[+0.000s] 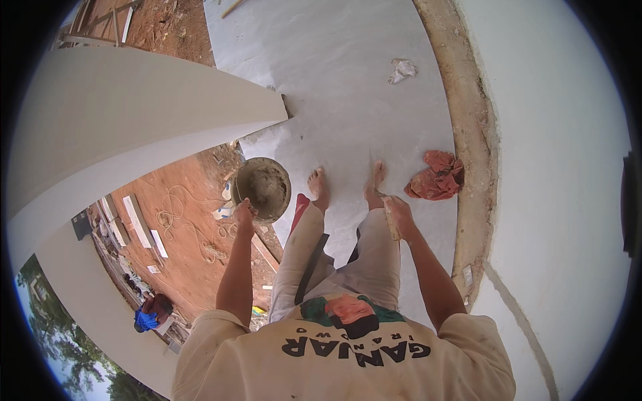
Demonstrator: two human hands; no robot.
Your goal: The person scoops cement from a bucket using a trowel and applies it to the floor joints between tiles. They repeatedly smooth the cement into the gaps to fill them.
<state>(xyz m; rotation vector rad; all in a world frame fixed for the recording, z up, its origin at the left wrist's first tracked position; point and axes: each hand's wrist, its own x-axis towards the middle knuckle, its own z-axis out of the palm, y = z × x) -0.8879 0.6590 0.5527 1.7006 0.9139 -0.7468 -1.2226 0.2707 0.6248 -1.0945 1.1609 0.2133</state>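
On the left, my left hand (245,212) is closed on the near rim of a dark round bucket (241,179). Grey wet mortar (267,187) lies inside it and is smeared over its inner wall. My right hand (400,217) is wrapped round a trowel (392,226) with a pale wooden handle, held in front of my right leg. The trowel's blade is thin and nearly edge-on in this view, so its shape is hard to make out. Both bare feet stand on the smooth grey floor between the two hands.
A crumpled red sack (438,176) lies right of my feet, beside a rough, unfinished strip (476,134) along the white wall (555,167). Farther ahead is a crumpled white scrap (402,70). A pale column (167,100) rises at left; rope (175,217) and boards (138,220) lie on red soil.
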